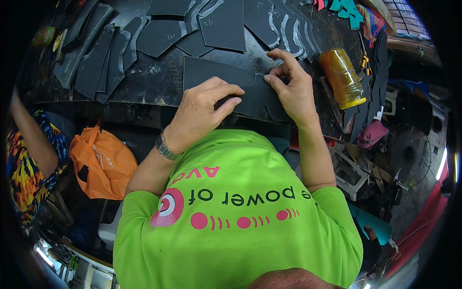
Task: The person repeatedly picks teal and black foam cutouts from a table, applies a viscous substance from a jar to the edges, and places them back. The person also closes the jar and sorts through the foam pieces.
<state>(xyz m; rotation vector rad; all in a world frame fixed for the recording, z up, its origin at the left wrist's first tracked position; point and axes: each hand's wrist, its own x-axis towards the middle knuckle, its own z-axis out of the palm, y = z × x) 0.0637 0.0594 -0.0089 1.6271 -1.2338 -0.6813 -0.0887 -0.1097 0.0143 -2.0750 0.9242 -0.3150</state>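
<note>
A large black cut sheet piece (211,72) lies flat at the near edge of the dark worktable (154,84). My left hand (204,113), with a metal watch on its wrist, pinches the piece's near edge between thumb and fingers. My right hand (291,84) grips the same piece at its right end, thumb and fingertips on a notch in the edge and the index finger stretched over the top. The two hands are close together, just above my green shirt.
Several more black cut pieces (159,36) cover the back of the table. An amber plastic jar (342,77) lies on its side to the right. An orange bag (102,164) and a person's arm (31,139) in colourful clothing are at the left. A fan (409,154) is at the right.
</note>
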